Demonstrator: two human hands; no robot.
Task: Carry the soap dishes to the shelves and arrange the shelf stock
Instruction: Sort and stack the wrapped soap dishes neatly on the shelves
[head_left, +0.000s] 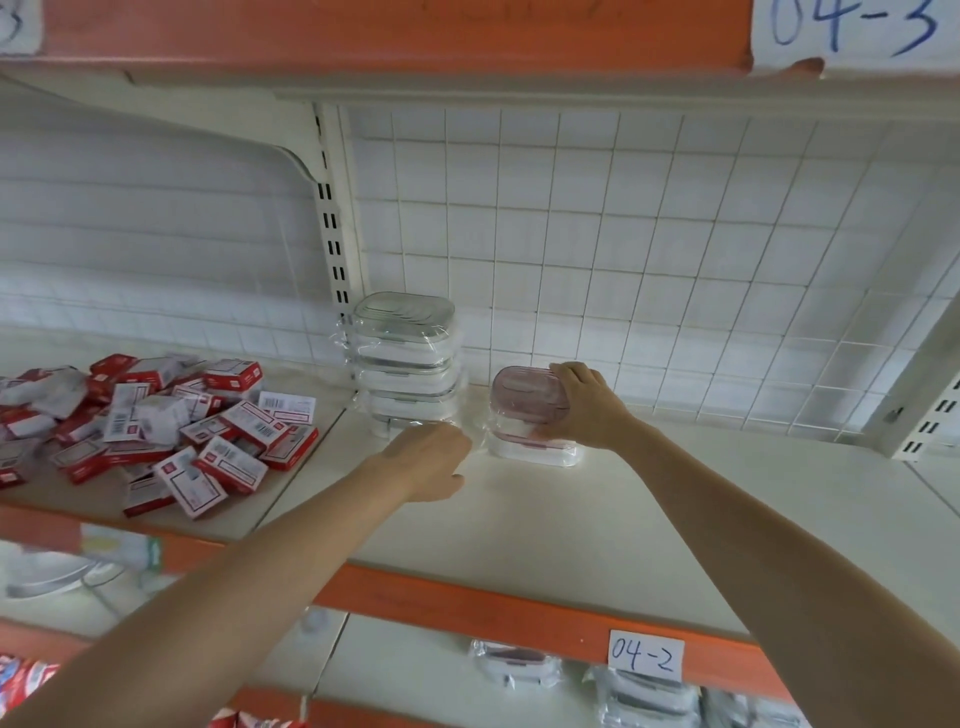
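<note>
A stack of soap dishes is standing at the back of the shelf, against the grid panel. A shorter stack is sitting just to its right, apart from it. The right hand is resting on that shorter stack's top dish; the left hand is lying before the taller stack. A heap of boxes is lying further left. More dishes are lying on the shelf below.

The cream shelf bears stacked soap dishes and red boxes.
</note>
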